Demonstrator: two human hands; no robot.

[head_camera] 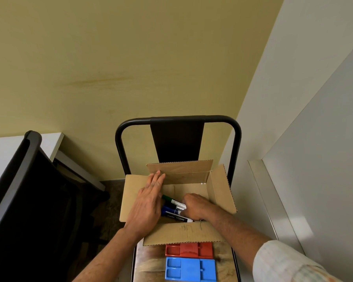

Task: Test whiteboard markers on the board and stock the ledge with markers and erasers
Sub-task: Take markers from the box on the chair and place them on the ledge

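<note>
We are at the picking-out step: our right hand [196, 206] is down in the open cardboard box [220, 188] at the lower middle of the frame, fingers curled round the pale ends of the markers [174, 206], a green, a blue and a black one lying side by side on the box floor. Our left hand [149, 202] lies flat on the flap toward the left of the frame, fingers straight and pressed together, pinning it open.

To do this well, we judge it best to hold that flap down while the right hand lifts, and to draw the markers straight up so their caps do not catch on the near flap. Taking one colour at a time may make testing simpler than hauling the whole bundle.

The box sits on the seat of a chair [177, 139] with a black back. Below it in the frame, a red eraser [189, 250] and a blue eraser [190, 268] lie on the same seat, touching each other, the red one partly under the near flap. At the right edge runs a pale panel with a metal ledge [280, 200], probably the board. A second dark chair [18, 200] crowds the left of the frame.
</note>
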